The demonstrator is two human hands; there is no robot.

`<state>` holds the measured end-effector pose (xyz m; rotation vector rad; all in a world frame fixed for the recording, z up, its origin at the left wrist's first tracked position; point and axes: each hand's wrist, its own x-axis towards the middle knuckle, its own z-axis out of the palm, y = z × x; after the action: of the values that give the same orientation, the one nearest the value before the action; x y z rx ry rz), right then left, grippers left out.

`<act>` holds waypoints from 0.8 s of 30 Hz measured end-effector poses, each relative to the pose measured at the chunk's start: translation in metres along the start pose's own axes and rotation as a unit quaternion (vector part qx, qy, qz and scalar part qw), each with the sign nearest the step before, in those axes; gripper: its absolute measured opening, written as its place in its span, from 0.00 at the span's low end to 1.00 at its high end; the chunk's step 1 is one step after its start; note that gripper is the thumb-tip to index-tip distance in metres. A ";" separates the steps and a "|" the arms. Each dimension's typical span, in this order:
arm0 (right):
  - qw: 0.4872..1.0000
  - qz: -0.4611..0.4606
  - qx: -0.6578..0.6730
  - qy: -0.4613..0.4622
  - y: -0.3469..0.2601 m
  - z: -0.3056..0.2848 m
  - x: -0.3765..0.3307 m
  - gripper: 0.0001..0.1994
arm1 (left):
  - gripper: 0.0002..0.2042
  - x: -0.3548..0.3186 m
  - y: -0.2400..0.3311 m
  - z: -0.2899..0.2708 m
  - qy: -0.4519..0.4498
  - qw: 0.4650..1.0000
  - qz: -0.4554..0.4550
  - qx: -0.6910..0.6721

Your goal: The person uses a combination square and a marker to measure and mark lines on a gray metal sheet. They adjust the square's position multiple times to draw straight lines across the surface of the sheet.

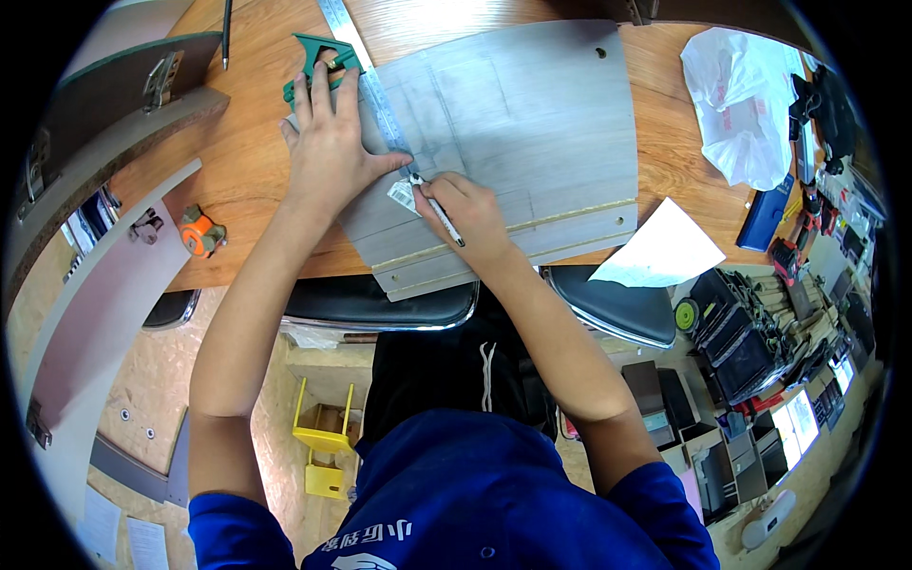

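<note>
A large grey board (532, 114) with faint pencil lines lies flat on the wooden table. Across its left part runs the steel rule of a combination square (385, 109) with a green head. My left hand (328, 152) holds the square down, fingers spread over the green head and thumb pressed on the rule near its lower end. Gripped in my right hand (475, 214) is a white-and-black pen (445, 220), its upper end by the rule's lower end. Whether it touches the board I cannot make out. Beside it a small white label (404, 197) shows on the board.
An orange tape measure (199, 232) sits at the left, near curved panels (114, 142) with hinges. To the right are a white sheet of paper (665, 249), a plastic bag (741, 109) and a blue box (766, 214). Black stools (380, 302) stand under the table edge.
</note>
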<state>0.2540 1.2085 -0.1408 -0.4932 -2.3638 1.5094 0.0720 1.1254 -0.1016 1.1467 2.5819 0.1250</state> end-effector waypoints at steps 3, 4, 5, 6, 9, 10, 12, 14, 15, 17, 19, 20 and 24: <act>1.000 0.011 0.000 -0.003 -0.001 0.004 -0.001 0.06 | 0.57 -0.001 -0.002 0.000 0.002 1.000 0.000 -0.007; 1.000 0.010 0.000 -0.003 -0.001 0.004 -0.001 0.06 | 0.56 -0.001 -0.004 0.001 0.006 1.000 0.003 -0.011; 1.000 0.009 0.000 -0.002 -0.001 0.005 -0.002 0.06 | 0.56 -0.002 -0.006 0.002 0.009 1.000 0.005 -0.016; 1.000 0.008 0.000 -0.001 -0.002 0.006 -0.002 0.06 | 0.56 -0.002 -0.007 0.003 0.012 1.000 0.007 -0.021; 1.000 -0.002 0.004 0.004 -0.004 0.007 -0.001 0.07 | 0.55 -0.004 -0.008 0.002 0.014 1.000 0.007 -0.017; 1.000 -0.001 0.006 0.004 -0.004 0.008 -0.001 0.07 | 0.55 -0.004 -0.008 0.002 0.014 1.000 0.006 -0.018; 1.000 0.001 0.009 0.005 -0.003 0.009 -0.002 0.07 | 0.55 -0.004 -0.008 0.001 0.014 1.000 0.005 -0.021; 1.000 0.000 0.004 0.006 -0.003 0.010 -0.003 0.07 | 0.55 -0.005 -0.009 0.003 0.017 1.000 0.005 -0.017; 1.000 0.000 0.002 0.006 -0.003 0.011 -0.002 0.07 | 0.55 -0.006 -0.010 0.003 0.019 1.000 0.005 -0.015; 1.000 -0.002 0.003 0.005 -0.004 0.010 -0.002 0.07 | 0.55 -0.007 -0.013 0.003 0.021 1.000 0.002 -0.019; 1.000 -0.005 -0.001 0.005 -0.005 0.011 -0.002 0.07 | 0.55 -0.008 -0.015 0.003 0.021 1.000 0.001 -0.021; 1.000 -0.007 -0.005 0.006 -0.004 0.012 -0.002 0.07 | 0.55 -0.009 -0.015 0.002 0.018 1.000 0.000 -0.021; 1.000 -0.008 -0.003 0.002 -0.004 0.015 -0.002 0.07 | 0.55 -0.010 -0.018 0.001 0.014 1.000 0.000 -0.017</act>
<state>0.2492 1.1933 -0.1431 -0.4766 -2.3638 1.4926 0.0659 1.1063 -0.1032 1.1392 2.5939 0.1862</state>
